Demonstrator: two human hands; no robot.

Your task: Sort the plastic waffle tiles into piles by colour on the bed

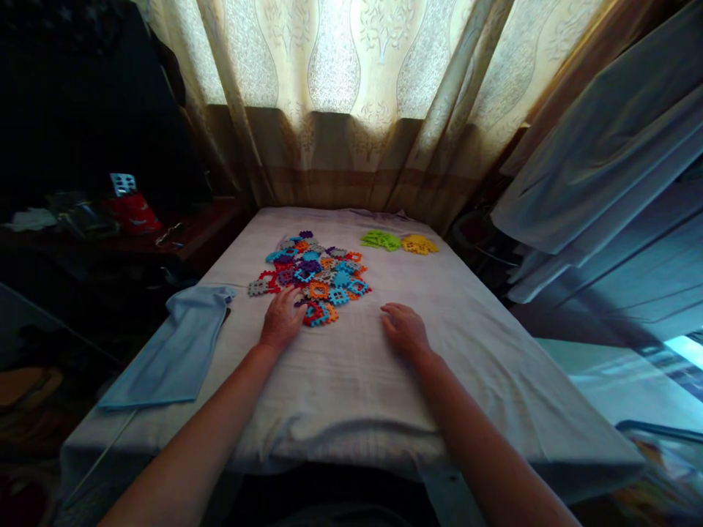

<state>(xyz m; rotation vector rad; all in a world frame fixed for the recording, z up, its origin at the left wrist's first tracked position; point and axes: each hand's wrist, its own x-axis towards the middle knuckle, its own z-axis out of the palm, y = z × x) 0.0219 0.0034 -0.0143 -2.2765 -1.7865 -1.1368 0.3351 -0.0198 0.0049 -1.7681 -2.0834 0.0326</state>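
A loose pile of mixed toothed puzzle tiles [318, 274] in red, orange, blue, purple and grey lies on the white cloth. At its near left edge, my left hand [283, 318] rests with fingers stretched towards the tiles; whether it touches any is hard to make out. My right hand [405, 329] lies on the cloth to the right of the pile, its fingers loosely extended and holding nothing. Farther back on the right, green tiles [380, 240] form a small heap beside a second heap of yellow tiles [419, 244].
A light blue cloth [170, 348] drapes over the table's left side, with a thin cord below it. Patterned curtains [340, 146] hang behind the table. On the dark side cabinet at left sits a red container [135, 211]. Clothes [593, 146] hang at right.
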